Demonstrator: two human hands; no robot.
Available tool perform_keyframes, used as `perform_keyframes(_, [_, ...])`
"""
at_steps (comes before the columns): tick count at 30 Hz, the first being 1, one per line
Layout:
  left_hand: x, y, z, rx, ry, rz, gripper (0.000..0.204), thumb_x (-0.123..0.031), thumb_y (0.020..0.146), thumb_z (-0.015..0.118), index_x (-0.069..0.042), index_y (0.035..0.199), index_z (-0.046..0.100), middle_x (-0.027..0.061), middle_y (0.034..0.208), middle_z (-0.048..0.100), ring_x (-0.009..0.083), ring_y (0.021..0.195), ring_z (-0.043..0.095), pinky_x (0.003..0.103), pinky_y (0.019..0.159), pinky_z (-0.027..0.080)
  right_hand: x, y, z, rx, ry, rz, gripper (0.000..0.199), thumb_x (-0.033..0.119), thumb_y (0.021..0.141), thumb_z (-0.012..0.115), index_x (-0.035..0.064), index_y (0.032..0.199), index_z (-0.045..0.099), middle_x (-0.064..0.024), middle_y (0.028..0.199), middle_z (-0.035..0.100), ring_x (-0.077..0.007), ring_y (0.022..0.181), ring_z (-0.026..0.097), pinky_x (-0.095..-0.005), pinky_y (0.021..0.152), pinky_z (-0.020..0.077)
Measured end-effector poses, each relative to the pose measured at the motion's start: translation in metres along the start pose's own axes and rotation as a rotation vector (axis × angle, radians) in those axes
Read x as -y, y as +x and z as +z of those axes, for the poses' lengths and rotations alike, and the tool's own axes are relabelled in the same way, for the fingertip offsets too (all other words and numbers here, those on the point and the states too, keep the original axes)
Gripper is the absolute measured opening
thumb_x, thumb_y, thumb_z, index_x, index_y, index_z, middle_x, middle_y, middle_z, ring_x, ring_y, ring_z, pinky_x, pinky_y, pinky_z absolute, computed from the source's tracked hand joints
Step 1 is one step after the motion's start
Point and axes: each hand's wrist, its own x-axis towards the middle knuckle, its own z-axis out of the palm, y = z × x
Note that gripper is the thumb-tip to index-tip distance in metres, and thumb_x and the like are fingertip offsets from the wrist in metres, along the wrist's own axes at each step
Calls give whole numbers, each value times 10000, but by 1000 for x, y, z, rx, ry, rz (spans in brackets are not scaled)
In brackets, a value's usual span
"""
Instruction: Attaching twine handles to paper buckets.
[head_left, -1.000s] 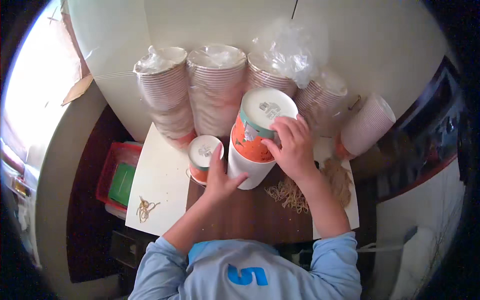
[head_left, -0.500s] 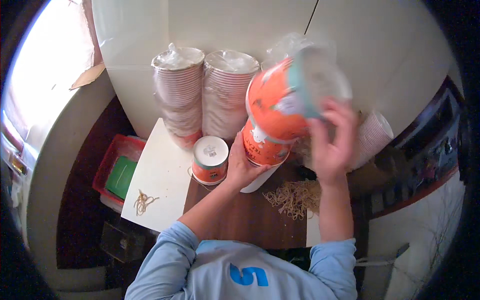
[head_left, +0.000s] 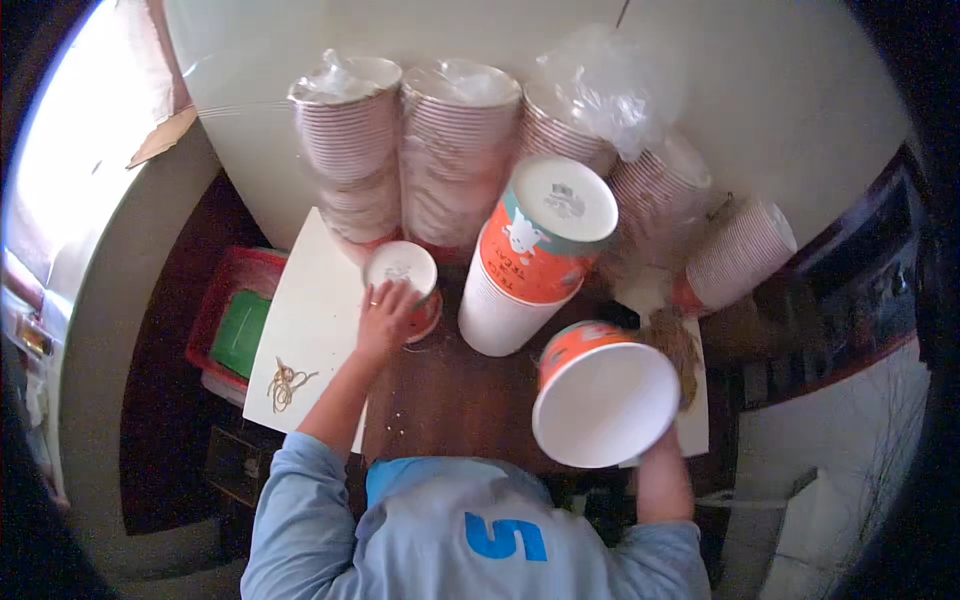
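Note:
My left hand [head_left: 386, 315] has its fingers over a small upturned paper tub [head_left: 402, 262], orange-sided with a white base. Off to the right, a larger orange paper bucket [head_left: 607, 405] is tilted so its white mouth faces me. My right hand [head_left: 668, 447] holds it from the far right side, its fingers mostly hidden by the bucket. Between my hands a tall stack of upturned paper buckets [head_left: 520, 320] stands on the brown tabletop [head_left: 460, 420]. An orange and teal bucket tops it, and white walls show below.
Along the wall stand plastic-wrapped stacks of paper buckets [head_left: 460, 150], and one stack [head_left: 740, 255] leans at the right. Rubber bands [head_left: 287, 385] lie on the white board at left; a tan heap [head_left: 675, 350] sits behind my bucket. A red crate [head_left: 205, 325] is further left.
My right hand has brought the large bucket down from above the stack toward me and turned its mouth my way. My left hand has left the stack for the small tub.

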Motion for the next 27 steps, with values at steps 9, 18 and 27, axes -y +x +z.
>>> perform_keyframes(9, [-34, -20, -61, -72, -365, -117, 511, -192, 715, 674, -78, 1188, 518, 153, 1222, 496, 350, 1128, 470, 458, 954, 377, -287, -13, -14, -145, 298, 747, 312, 200, 874, 466, -29, 1059, 572, -173, 1069, 606, -252, 981, 598, -406, 830, 514])
perform_keyframes(18, [-98, -51, -53, 369, -581, -363, 356, -40, 711, 543, -34, 1067, 559, 168, 981, 595, 347, 873, 587, 418, 756, 494, -217, -20, 6, 109, -1264, 110, 143, 146, 807, 555, 38, 832, 645, -155, 803, 650, -299, 731, 626, -393, 664, 476])
perform_keyframes(27, [-115, -54, -63, 387, -600, -421, 422, -52, 698, 557, -39, 1119, 530, 169, 970, 591, 320, 873, 590, 401, 758, 490, -145, 45, -19, -270, -1380, -58, 203, 232, 783, 611, 66, 894, 648, -127, 802, 660, -307, 737, 630, -398, 650, 483])
